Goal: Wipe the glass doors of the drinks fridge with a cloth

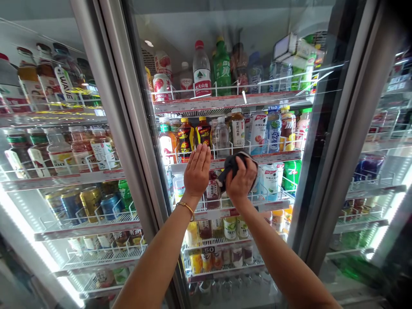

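My left hand (197, 171) lies flat against the glass door (244, 257) of a drinks fridge, its fingers straight and close together. A gold-coloured bracelet (186, 208) circles that wrist. To the right, my right hand (241, 178) grips a dark cloth (232, 165) and presses it to the same pane. Part of the cloth is hidden under the fingers. Behind the glass, near my left fingertips, stand two dark bottles with yellow caps, one of them a black-and-yellow labelled bottle (186, 136). A bottle with a white label (237, 128) shows above the cloth.
Metal door frames (120, 107) run down the left, and another frame (344, 141) stands at the right. Wire-fronted shelves (222, 102) hold many bottles and cans. Beer-like cans (90, 204) sit behind the left door. Reflections streak the glass.
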A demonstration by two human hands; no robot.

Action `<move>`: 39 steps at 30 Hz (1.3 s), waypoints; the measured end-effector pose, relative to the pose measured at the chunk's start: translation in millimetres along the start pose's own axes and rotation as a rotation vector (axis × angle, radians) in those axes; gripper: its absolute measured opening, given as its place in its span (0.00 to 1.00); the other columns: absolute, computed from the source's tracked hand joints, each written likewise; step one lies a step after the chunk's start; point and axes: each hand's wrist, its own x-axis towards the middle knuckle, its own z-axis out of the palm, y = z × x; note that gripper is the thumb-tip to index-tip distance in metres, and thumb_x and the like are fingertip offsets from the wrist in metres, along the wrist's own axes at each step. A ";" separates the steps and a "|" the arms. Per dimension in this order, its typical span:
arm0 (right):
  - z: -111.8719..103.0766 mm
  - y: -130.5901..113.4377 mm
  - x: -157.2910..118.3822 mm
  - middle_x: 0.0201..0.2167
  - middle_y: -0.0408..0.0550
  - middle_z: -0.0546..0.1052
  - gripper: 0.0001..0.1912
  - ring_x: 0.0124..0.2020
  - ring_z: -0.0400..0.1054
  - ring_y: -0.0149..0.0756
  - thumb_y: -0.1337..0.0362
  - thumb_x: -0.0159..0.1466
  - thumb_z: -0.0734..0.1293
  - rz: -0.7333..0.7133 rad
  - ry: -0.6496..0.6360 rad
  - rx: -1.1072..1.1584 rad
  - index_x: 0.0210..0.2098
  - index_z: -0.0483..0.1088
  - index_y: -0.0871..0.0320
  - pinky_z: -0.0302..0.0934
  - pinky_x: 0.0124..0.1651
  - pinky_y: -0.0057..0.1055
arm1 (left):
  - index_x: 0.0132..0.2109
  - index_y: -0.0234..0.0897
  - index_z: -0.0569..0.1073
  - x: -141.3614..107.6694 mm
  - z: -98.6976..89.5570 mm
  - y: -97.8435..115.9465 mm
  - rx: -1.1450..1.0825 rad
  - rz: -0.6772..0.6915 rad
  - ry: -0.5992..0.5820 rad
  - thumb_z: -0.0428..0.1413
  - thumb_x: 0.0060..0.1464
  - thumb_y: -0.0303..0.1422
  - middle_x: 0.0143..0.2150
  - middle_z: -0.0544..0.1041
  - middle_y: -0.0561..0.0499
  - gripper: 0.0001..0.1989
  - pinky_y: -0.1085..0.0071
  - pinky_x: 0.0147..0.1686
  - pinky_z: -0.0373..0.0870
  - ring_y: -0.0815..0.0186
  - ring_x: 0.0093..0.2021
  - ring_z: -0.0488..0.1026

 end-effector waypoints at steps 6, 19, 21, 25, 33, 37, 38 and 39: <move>5.7 -14.5 21.4 0.56 0.53 0.65 0.21 0.61 0.54 0.43 0.61 0.63 0.61 -0.333 -0.157 0.086 0.56 0.64 0.53 0.57 0.59 0.40 | 0.68 0.36 0.46 -0.1 -0.5 -1.8 -0.001 0.012 0.014 0.41 0.64 0.23 0.65 0.62 0.44 0.28 0.60 0.65 0.59 0.63 0.68 0.52; -0.5 18.7 10.2 0.55 0.61 0.64 0.23 0.58 0.56 0.48 0.62 0.64 0.58 0.066 0.027 0.008 0.58 0.60 0.60 0.55 0.58 0.51 | 0.68 0.34 0.48 -1.3 1.1 0.5 0.012 0.015 -0.010 0.42 0.63 0.22 0.65 0.62 0.43 0.28 0.59 0.67 0.55 0.63 0.69 0.48; -0.6 4.8 0.5 0.55 0.61 0.64 0.23 0.59 0.55 0.48 0.62 0.64 0.59 0.002 -0.034 0.018 0.57 0.61 0.60 0.56 0.58 0.49 | 0.68 0.34 0.50 -1.2 1.0 0.9 0.015 0.022 -0.009 0.42 0.63 0.23 0.65 0.62 0.43 0.27 0.59 0.67 0.55 0.63 0.69 0.48; 3.8 -13.7 14.4 0.57 0.55 0.64 0.22 0.60 0.54 0.45 0.60 0.63 0.61 -0.221 -0.165 0.065 0.56 0.63 0.54 0.56 0.59 0.43 | 0.68 0.35 0.49 -0.9 -0.2 0.3 -0.006 0.006 -0.014 0.40 0.64 0.24 0.65 0.61 0.44 0.26 0.59 0.66 0.56 0.63 0.68 0.50; 6.1 31.6 61.5 0.55 0.56 0.64 0.22 0.59 0.55 0.44 0.60 0.64 0.59 -0.081 -0.061 0.094 0.57 0.61 0.57 0.54 0.60 0.46 | 0.68 0.35 0.46 -1.6 0.1 -1.4 0.041 0.028 -0.022 0.41 0.62 0.21 0.65 0.62 0.44 0.29 0.60 0.66 0.57 0.63 0.68 0.50; -0.7 45.0 38.3 0.55 0.58 0.64 0.23 0.58 0.56 0.45 0.60 0.64 0.58 0.028 0.018 0.039 0.58 0.60 0.59 0.54 0.60 0.49 | 0.68 0.35 0.47 -0.9 1.7 0.7 0.035 0.017 -0.010 0.41 0.62 0.21 0.65 0.62 0.44 0.29 0.58 0.66 0.57 0.62 0.68 0.50; -2.1 42.0 29.8 0.55 0.59 0.64 0.23 0.58 0.57 0.46 0.61 0.64 0.59 0.030 0.020 0.024 0.58 0.60 0.59 0.55 0.59 0.50 | 0.68 0.35 0.48 -0.7 2.1 1.0 0.024 0.013 -0.008 0.42 0.62 0.22 0.65 0.62 0.44 0.28 0.58 0.66 0.57 0.62 0.68 0.50; -3.1 36.9 21.7 0.55 0.60 0.64 0.23 0.58 0.57 0.47 0.61 0.64 0.59 0.020 0.011 0.013 0.58 0.60 0.60 0.55 0.59 0.50 | 0.68 0.34 0.49 -0.5 2.6 1.0 0.013 0.008 -0.008 0.42 0.62 0.22 0.65 0.62 0.43 0.28 0.58 0.67 0.56 0.62 0.68 0.50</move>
